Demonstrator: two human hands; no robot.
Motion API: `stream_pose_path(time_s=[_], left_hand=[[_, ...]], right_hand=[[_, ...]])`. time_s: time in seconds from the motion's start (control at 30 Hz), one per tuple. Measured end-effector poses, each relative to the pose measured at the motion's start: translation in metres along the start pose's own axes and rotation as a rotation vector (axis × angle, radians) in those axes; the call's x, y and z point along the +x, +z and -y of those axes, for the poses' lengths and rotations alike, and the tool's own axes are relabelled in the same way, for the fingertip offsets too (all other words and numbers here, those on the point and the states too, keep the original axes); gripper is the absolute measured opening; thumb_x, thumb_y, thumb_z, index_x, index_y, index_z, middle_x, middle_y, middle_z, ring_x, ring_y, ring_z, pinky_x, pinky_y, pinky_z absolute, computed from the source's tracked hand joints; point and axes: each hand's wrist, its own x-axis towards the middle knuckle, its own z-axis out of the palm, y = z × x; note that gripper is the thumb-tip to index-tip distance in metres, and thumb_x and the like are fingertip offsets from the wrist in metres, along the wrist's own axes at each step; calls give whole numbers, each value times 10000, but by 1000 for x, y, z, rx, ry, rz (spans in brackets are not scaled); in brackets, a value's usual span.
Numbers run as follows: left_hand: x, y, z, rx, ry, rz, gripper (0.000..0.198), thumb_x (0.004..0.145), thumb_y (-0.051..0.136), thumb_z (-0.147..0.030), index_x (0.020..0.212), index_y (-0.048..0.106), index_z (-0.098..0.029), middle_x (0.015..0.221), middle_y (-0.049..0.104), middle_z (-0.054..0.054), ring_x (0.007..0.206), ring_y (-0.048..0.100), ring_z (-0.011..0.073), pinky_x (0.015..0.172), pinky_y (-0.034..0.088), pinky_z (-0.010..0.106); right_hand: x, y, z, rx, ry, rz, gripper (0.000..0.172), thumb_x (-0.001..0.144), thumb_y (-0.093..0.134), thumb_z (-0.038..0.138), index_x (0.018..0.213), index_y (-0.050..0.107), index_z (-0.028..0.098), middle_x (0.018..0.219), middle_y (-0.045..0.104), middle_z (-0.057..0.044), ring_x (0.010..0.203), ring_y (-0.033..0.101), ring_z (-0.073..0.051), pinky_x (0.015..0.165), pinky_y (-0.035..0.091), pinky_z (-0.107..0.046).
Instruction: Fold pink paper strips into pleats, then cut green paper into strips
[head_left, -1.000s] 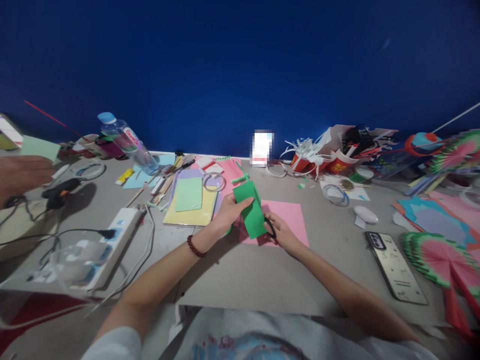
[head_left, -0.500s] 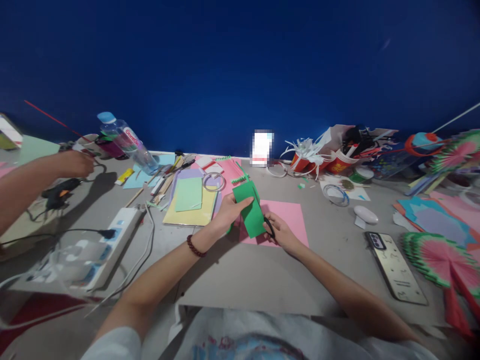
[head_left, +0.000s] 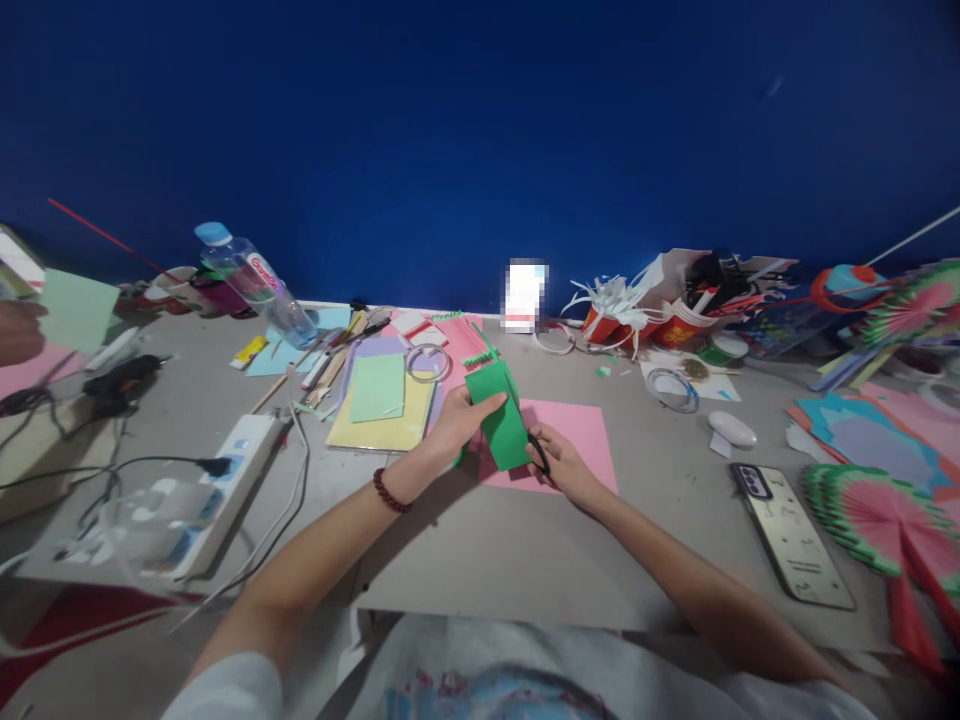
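A green sheet of paper [head_left: 501,425] is pinched in my left hand [head_left: 459,425], its thumb lying across the front. My right hand [head_left: 562,460] is closed on the dark handle of a pair of scissors [head_left: 538,455]; the blades run up along the paper's right edge, where a narrow green strip [head_left: 510,372] stands off from the sheet. Beneath both hands lies a pink sheet of paper [head_left: 581,440] on the table. Behind the green paper are pink folded pieces with green fringed edges [head_left: 480,357].
Left of my hands lie a stack of coloured paper [head_left: 379,430], a tape roll [head_left: 427,363], a tilted bottle [head_left: 259,285] and a power strip [head_left: 225,500]. To the right are a phone [head_left: 791,535], a white mouse-shaped object [head_left: 732,430], red paper cups [head_left: 682,325] and a paper fan [head_left: 877,510].
Another person's hand at the left has drawn back toward the left edge, uncovering a black glue gun. My hands, the scissors and the green paper look almost unchanged.
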Motion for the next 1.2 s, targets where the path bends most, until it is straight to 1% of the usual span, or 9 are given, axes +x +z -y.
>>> stream_pose_path(time_s=[0.17, 0.4, 0.53, 0.67, 0.73, 0.8, 0.9, 1.07, 1.2], left_hand=[[0, 1, 0, 0, 10, -7, 273, 593, 810, -366, 711, 700, -146, 690, 712, 43, 588, 619, 156, 562, 487, 263], [-1, 0, -2, 17, 11, 7, 279, 602, 802, -383, 702, 691, -148, 666, 700, 40, 561, 604, 147, 531, 466, 254], [0, 0, -3, 2, 58, 7, 292, 602, 805, -393, 692, 686, -142, 677, 703, 40, 602, 620, 154, 597, 493, 268], [1, 1, -4, -50, 61, -64, 343, 588, 814, -423, 724, 695, -132, 702, 713, 52, 621, 631, 167, 635, 507, 298], [2, 1, -5, -73, 40, -100, 356, 558, 828, -423, 716, 695, -133, 692, 713, 49, 604, 628, 168, 622, 506, 303], [2, 1, -5, -78, 17, -109, 355, 539, 835, -420, 689, 689, -134, 660, 703, 41, 574, 615, 159, 593, 498, 292], [1, 2, -5, -80, 15, -104, 349, 541, 831, -418, 688, 688, -135, 643, 696, 36, 563, 608, 148, 577, 491, 272], [1, 2, -4, -94, 27, -58, 307, 565, 814, -396, 679, 681, -143, 658, 702, 37, 586, 620, 150, 585, 493, 260], [0, 1, -3, -71, 41, -56, 296, 575, 809, -388, 672, 677, -141, 665, 703, 37, 589, 619, 150, 586, 492, 261]], right_hand=[[0, 0, -2, 2, -1, -5, 395, 720, 639, 537, 817, 395, 242, 528, 476, 106, 371, 351, -47, 361, 230, -178], [2, -2, -8, 3, -44, 10, 356, 767, 608, 531, 828, 416, 238, 532, 476, 99, 389, 350, -54, 376, 247, -180], [3, -3, -12, -1, -65, 19, 342, 781, 598, 533, 833, 439, 235, 536, 479, 95, 400, 353, -59, 388, 273, -183], [4, -3, -15, 0, -84, 18, 328, 782, 605, 518, 813, 445, 233, 534, 478, 92, 419, 366, -65, 411, 317, -186], [4, -3, -16, 0, -83, 21, 327, 777, 612, 512, 810, 444, 233, 536, 482, 90, 424, 374, -68, 416, 332, -189], [4, -3, -15, 1, -84, 21, 331, 775, 613, 512, 808, 440, 232, 536, 486, 88, 425, 376, -69, 415, 330, -190], [4, -3, -15, 7, -79, 18, 329, 779, 612, 508, 820, 438, 232, 539, 490, 87, 428, 381, -71, 414, 320, -187], [4, -3, -15, 9, -62, 13, 327, 774, 619, 506, 829, 445, 234, 554, 501, 83, 426, 384, -70, 410, 312, -187], [4, -4, -16, 8, -60, 12, 343, 765, 619, 523, 828, 447, 233, 549, 501, 82, 429, 401, -69, 407, 316, -182]])
